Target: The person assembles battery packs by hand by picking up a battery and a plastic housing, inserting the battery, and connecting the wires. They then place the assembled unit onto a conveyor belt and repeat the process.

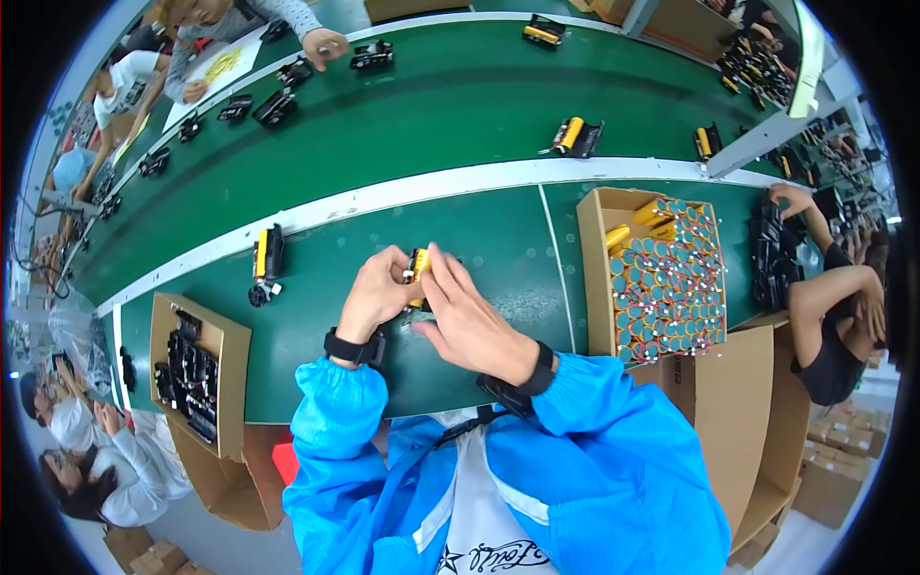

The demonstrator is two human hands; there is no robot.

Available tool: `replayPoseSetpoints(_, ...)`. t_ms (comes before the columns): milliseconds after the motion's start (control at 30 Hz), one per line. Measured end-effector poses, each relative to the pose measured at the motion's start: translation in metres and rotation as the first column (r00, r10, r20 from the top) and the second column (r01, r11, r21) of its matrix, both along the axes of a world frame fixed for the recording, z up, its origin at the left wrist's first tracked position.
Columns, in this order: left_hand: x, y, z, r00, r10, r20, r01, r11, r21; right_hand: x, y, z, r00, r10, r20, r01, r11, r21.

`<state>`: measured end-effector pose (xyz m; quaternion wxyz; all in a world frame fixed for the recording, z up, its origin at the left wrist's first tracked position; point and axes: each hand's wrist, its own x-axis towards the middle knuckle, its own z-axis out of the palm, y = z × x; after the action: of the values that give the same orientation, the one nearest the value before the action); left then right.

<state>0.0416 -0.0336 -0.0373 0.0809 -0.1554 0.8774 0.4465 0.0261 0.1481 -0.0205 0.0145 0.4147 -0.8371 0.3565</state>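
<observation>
Over the green bench, a yellow cylindrical battery [422, 259] sits in a small black plastic housing, mostly covered by my fingers. My left hand [377, 292] grips this piece from the left, its fingers closed around the edge. From the right, my right hand [470, 321] lies over it, fingers together on the battery and thumb near the lower end; the fingertips are slightly blurred. A similar black housing with a yellow battery [264, 254] lies apart to the left, with a small round black part [259, 294] below it.
At right stands a cardboard box [599, 287] of yellow batteries with wires. A box [235, 379] of black housings is at left. Beyond a pale rail [383, 199], a green conveyor [402, 125] carries scattered housings. Co-workers sit across and at both sides; one arm [824, 297] is at far right.
</observation>
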Motion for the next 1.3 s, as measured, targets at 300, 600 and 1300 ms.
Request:
replayPoseSetpoints(300,-0.028,-0.019,0.022,0.998,-0.068,0.003,0.068,0.995,-0.066,-0.079,0.165,0.107,0.954,-0.272,-0.123,0.298,0.868,0.398)
replayPoseSetpoints(600,-0.13,-0.082,0.01,0.984,0.071,-0.163,-0.1,0.979,-0.177,-0.118,0.196,0.079,0.996,-0.081,-0.047,0.091,0.949,0.3)
replayPoseSetpoints(1300,-0.189,-0.235,-0.019,0.874,0.448,-0.189,-0.476,0.71,-0.519,-0.118,0.185,0.098,0.997,0.073,0.033,-0.077,0.985,0.151)
